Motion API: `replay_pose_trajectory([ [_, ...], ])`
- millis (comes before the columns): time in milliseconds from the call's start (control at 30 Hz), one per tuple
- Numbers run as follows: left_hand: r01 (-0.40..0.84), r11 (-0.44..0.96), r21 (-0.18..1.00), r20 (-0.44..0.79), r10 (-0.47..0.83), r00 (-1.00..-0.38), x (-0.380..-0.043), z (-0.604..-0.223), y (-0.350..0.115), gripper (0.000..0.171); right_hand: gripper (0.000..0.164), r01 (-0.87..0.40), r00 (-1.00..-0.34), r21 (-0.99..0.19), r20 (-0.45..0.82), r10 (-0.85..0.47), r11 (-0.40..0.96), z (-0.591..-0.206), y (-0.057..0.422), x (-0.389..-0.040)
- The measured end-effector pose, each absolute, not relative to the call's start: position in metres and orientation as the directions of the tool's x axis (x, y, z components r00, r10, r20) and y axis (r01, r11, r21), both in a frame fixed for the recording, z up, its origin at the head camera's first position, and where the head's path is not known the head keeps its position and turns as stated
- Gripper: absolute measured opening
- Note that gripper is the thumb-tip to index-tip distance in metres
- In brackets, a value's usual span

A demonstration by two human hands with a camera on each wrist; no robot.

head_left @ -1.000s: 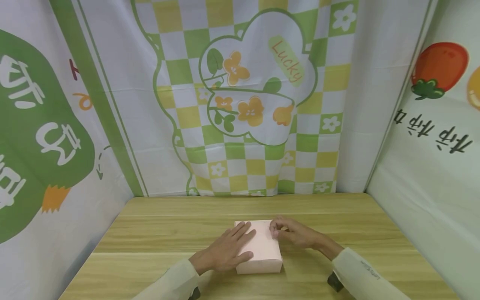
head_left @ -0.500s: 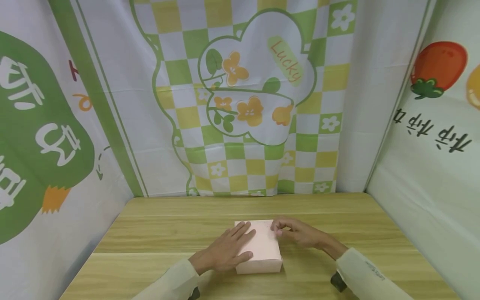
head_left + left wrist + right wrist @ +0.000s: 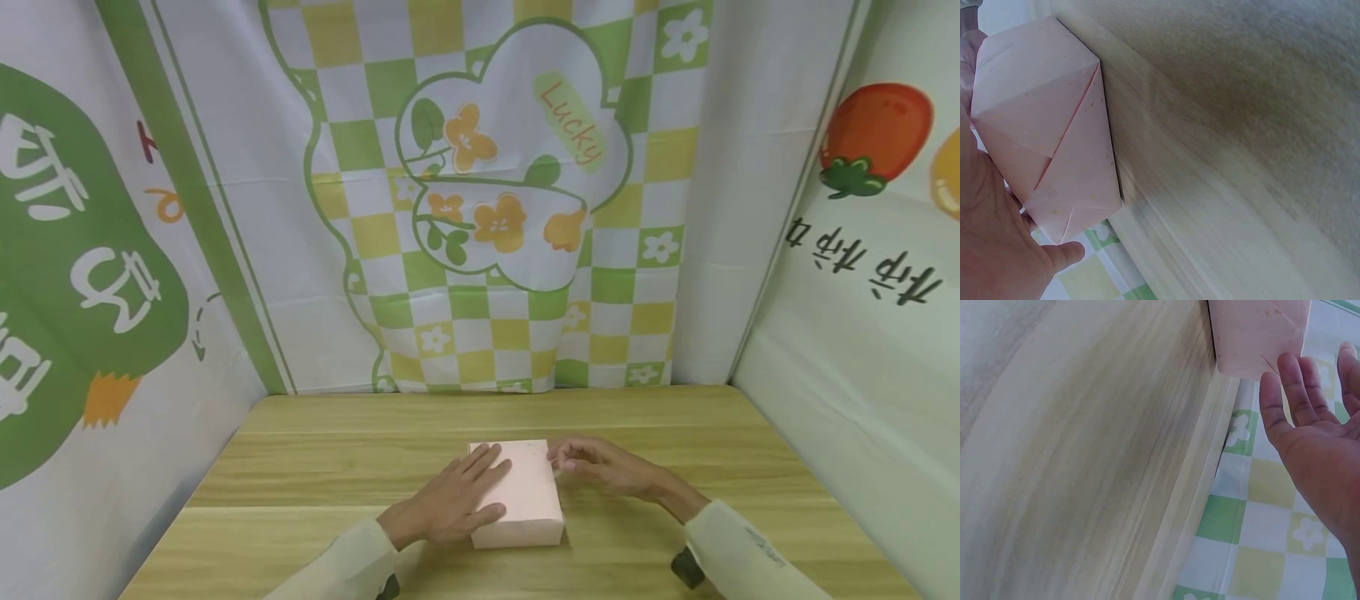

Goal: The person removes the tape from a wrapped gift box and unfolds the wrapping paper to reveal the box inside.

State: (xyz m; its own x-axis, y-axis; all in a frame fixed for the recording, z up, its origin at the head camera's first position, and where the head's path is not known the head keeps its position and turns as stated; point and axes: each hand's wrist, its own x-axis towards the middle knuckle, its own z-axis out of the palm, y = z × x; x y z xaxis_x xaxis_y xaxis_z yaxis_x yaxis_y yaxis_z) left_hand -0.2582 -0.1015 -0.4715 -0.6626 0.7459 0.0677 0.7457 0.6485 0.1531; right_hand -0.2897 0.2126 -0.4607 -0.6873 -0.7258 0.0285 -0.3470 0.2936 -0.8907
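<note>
Left hand (image 3: 453,498) lies splayed, gripping nothing, on pink paper-wrapped box (image 3: 529,492); at its two o'clock, bent-fingered right hand (image 3: 611,468), hold unclear.

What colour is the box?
Pale pink box with small brownish specks; clearest in left wrist view.

Left fingers (image 3: 1066,253) touch a pink box (image 3: 1079,144) on a table (image 3: 1166,181).

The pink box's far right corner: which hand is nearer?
Right. The right hand is just beside that corner; the left hand rests over the left part of the pink box.
</note>
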Motion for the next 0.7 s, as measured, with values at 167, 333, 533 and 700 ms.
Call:
replay_pose_trajectory([
  [167, 0.748, 0.646, 0.156, 0.072, 0.747, -0.66, -0.258, -0.471, -0.101, 0.062, 0.033, -0.318, -0.681, -0.907, 0.016, -0.732, 0.276, -0.46, 0.216, -0.288],
  [333, 0.756, 0.635, 0.16, 0.093, 0.752, -0.652, -0.26, -0.476, -0.102, 0.064, 0.032, -0.317, -0.697, -0.899, 0.006, -0.717, 0.301, -0.461, 0.221, -0.287],
  [533, 0.77, 0.622, 0.141, 0.14, 0.758, -0.638, -0.262, -0.482, -0.102, 0.065, 0.025, -0.349, -0.776, -0.88, 0.077, -0.626, 0.323, -0.463, 0.232, -0.286],
  [700, 0.721, 0.689, 0.077, 0.111, 0.712, -0.693, -0.254, -0.471, -0.098, 0.065, 0.028, -0.378, -0.885, -0.833, 0.196, -0.423, 0.404, -0.467, 0.237, -0.284],
])
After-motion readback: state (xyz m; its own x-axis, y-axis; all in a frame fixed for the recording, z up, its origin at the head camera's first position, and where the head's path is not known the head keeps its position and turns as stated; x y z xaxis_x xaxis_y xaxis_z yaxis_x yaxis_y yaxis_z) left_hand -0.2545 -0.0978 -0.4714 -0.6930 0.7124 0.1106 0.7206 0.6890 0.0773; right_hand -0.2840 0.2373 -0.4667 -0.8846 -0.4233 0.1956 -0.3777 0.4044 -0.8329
